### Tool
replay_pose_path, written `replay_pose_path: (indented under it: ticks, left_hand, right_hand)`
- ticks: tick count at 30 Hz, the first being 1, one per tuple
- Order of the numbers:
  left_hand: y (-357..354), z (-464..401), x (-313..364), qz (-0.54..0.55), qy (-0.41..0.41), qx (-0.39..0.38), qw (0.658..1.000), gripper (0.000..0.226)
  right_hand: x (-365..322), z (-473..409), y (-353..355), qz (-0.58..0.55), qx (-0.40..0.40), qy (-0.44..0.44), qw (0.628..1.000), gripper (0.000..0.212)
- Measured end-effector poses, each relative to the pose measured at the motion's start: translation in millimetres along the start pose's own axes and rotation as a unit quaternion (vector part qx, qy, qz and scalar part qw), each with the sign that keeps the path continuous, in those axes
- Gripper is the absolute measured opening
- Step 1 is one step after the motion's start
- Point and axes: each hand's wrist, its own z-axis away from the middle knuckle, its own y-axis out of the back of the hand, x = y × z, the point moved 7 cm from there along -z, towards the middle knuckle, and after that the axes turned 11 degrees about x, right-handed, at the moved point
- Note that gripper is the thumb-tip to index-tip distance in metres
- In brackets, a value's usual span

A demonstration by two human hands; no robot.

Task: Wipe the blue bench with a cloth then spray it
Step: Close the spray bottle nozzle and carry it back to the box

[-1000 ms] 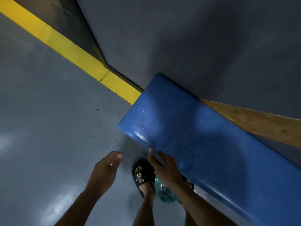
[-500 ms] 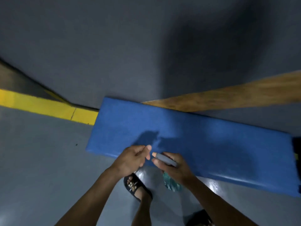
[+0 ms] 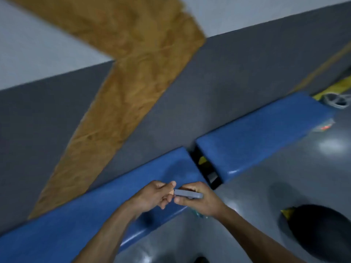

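Now | right hand (image 3: 199, 201) fingers clamped on flat grey spray-bottle head (image 3: 188, 193) | left hand (image 3: 155, 196) fingers curled, empty, at nine o'clock | aim nozzle squarely over padded blue table (image 3: 85, 221).

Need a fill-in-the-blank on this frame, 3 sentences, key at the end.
1. The right hand holds a flat ____ object.
2. The bench pads are coloured ____.
3. The left hand has its fingertips at the object's ____ end.

Missing words: grey; blue; left
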Motion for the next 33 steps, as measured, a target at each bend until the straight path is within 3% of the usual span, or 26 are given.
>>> replay_pose_path:
  ticks: [4,8,11,14,16,20,26,28,33]
  left_hand:
    - [-99,-39,99,-0.026,-0.039,-0.047,0.998,0.044]
    - [-173,-65,170,-0.064,-0.089,-0.107,0.988,0.04]
    - [-212,-82,211,-0.1,-0.125,-0.139,0.977,0.039]
    - [-245,-102,256,-0.142,-0.174,-0.155,0.962,0.037]
    - [-264,-115,291,-0.153,-0.213,-0.172,0.949,0.034]
    - [-290,-145,373,-0.175,-0.34,-0.15,0.912,0.041]
    - [-349,-181,477,-0.205,-0.448,-0.122,0.861,0.036]
    - [-381,-195,503,-0.217,-0.463,-0.121,0.851,0.032]
    - [-481,-246,555,-0.185,-0.412,-0.19,0.872,0.046]
  right_hand:
    - [4,20,136,0.006,0.079,0.026,0.997,0.034]
    - [9,42,233,-0.013,0.139,0.02,0.99,0.054]
    - [12,57,287,-0.029,0.165,-0.001,0.986,0.04]
    - [10,56,333,-0.062,0.185,-0.026,0.98,0.044]
    - [6,50,367,-0.081,0.194,-0.037,0.977,0.03]
    - [-24,34,438,-0.097,0.199,-0.011,0.975,0.015]
    - [-43,26,548,-0.113,0.257,-0.002,0.96,0.028]
    - [-42,31,587,-0.123,0.273,0.004,0.954,0.032]
    - [-20,43,699,-0.123,0.298,0.016,0.946,0.034]
